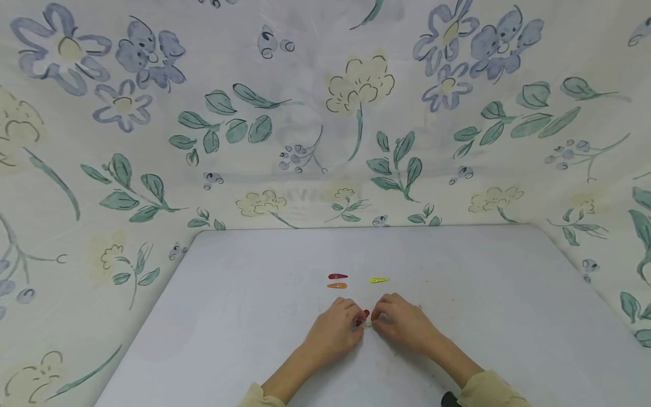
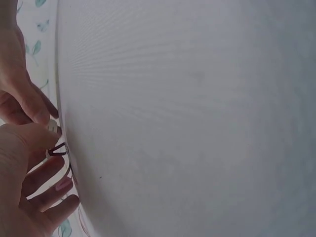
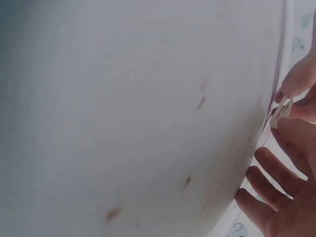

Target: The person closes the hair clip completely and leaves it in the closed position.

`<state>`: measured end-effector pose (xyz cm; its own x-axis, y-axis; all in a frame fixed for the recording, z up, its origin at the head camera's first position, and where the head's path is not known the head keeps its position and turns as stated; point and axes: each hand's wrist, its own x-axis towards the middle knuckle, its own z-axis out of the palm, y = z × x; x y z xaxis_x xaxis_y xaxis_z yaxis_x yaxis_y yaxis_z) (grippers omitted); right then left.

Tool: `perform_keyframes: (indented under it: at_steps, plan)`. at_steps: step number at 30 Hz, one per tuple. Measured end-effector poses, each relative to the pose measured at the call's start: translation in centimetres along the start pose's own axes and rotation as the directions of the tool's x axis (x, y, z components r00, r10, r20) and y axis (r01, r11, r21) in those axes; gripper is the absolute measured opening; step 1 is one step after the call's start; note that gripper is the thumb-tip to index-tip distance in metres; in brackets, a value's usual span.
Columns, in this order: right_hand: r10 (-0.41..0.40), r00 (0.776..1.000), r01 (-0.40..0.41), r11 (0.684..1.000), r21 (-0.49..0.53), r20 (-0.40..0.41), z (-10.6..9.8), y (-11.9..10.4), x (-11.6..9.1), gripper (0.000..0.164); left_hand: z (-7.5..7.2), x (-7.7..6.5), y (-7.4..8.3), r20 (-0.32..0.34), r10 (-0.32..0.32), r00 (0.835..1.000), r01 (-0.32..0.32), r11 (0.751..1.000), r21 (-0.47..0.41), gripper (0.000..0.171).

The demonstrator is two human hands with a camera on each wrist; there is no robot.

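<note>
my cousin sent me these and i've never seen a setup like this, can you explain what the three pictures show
There's no machine here, just a person's bare left hand and right hand. The wide picture comes from a camera worn on the head; the two close ones come from cameras on each wrist. On the white table lie a red snap hair clip, an orange snap hair clip and a yellow snap hair clip. Both hands pinch a white snap hair clip.
</note>
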<state>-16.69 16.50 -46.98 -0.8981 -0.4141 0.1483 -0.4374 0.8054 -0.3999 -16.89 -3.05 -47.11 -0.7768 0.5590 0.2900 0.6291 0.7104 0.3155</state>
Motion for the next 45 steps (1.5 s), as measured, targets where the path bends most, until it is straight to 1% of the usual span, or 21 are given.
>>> perform_keyframes:
  at_steps: [7,14,20,26,30,34,37,41,45]
  plan:
    - [0.009,1.0,-0.009,1.0,0.018,-0.001,-0.1,-0.2,0.0,0.007,-0.1,0.0,-0.1,-0.013,-0.008,1.0,0.008,1.0,-0.012,0.012]
    - [-0.022,0.999,0.023,0.999,0.023,-0.033,-0.1,-0.1,-0.1,0.009,-0.2,0.0,-0.1,-0.019,-0.013,1.0,0.013,1.0,-0.024,0.012]
    - [-0.036,0.998,0.037,0.999,0.019,-0.051,-0.1,0.0,-0.2,0.008,-0.3,0.1,-0.2,-0.029,-0.036,0.999,0.035,0.999,-0.04,0.011]
    - [-0.027,0.998,0.028,0.999,0.025,-0.053,-0.4,-0.1,-0.3,0.01,-0.5,0.1,-0.6,-0.041,-0.05,0.998,0.048,0.997,-0.053,0.011]
    - [-0.004,0.998,0.005,1.0,0.024,-0.057,-0.6,-0.3,-0.4,0.011,-0.6,0.1,-0.7,-0.048,-0.066,0.997,0.063,0.996,-0.058,0.011]
    - [0.032,0.998,-0.03,0.999,0.033,-0.055,-0.7,-0.5,-0.3,0.011,-0.6,0.0,-0.7,-0.081,-0.066,0.995,0.06,0.996,-0.072,0.008]
    - [0.051,0.997,-0.048,0.998,0.05,-0.066,-0.7,-0.6,-0.2,0.011,-0.5,0.0,-0.8,-0.126,-0.062,0.99,0.051,0.995,-0.09,0.007]
    - [0.046,0.994,-0.039,0.997,0.069,-0.104,-0.5,-0.5,-0.1,0.011,-0.4,0.2,-1.0,-0.174,-0.065,0.983,0.048,0.994,-0.102,0.009]
    - [0.045,0.991,-0.033,0.995,0.092,-0.124,-0.4,-0.5,-0.1,0.012,-0.3,0.3,-1.0,-0.213,-0.059,0.975,0.036,0.993,-0.109,0.009]
